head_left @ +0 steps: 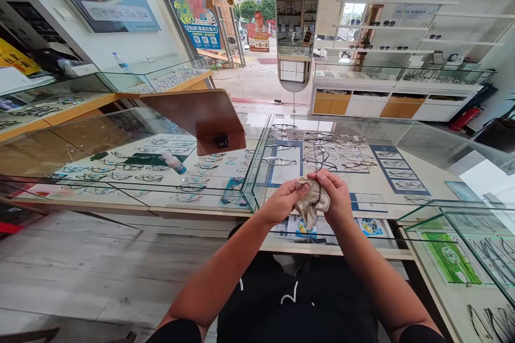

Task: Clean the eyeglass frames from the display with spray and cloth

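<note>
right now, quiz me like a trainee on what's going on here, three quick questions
1. True or false: the left hand and the right hand both grip the beige cloth.
2. The glasses are: A) held in the hands over the glass case; B) lying on the floor; C) on a wall shelf.
3. What shape is the standing mirror?
Key: 1 true; 2 A; 3 oval.

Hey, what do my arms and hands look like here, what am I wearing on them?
The left arm and right arm are bare to above the elbows; black sleeve edges show at the bottom of the picture. The left hand and right hand wear no gloves, and no watch, bracelet or ring shows.
</note>
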`<action>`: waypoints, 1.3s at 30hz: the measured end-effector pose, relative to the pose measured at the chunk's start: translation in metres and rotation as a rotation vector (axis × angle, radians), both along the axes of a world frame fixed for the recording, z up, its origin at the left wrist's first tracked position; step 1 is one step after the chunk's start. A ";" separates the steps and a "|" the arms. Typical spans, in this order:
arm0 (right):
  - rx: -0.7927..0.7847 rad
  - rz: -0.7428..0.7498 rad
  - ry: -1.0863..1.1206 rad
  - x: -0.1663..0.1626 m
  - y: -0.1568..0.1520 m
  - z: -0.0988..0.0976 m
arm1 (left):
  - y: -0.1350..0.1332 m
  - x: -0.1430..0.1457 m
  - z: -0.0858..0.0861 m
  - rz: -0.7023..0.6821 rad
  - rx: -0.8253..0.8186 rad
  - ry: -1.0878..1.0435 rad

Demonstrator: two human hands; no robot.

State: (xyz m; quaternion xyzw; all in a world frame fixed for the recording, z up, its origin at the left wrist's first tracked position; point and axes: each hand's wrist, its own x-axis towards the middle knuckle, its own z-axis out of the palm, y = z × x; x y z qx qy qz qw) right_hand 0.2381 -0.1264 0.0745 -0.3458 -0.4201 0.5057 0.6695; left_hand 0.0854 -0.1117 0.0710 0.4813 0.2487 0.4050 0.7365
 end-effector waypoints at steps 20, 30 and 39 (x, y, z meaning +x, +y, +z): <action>-0.088 -0.104 0.170 0.012 0.003 0.007 | -0.016 -0.003 0.000 0.379 0.058 0.017; 0.017 -0.198 0.146 -0.010 -0.008 0.012 | -0.045 0.012 -0.001 0.394 1.018 0.429; 0.007 -0.282 0.145 -0.003 0.000 0.010 | -0.053 0.007 0.002 0.304 0.932 0.363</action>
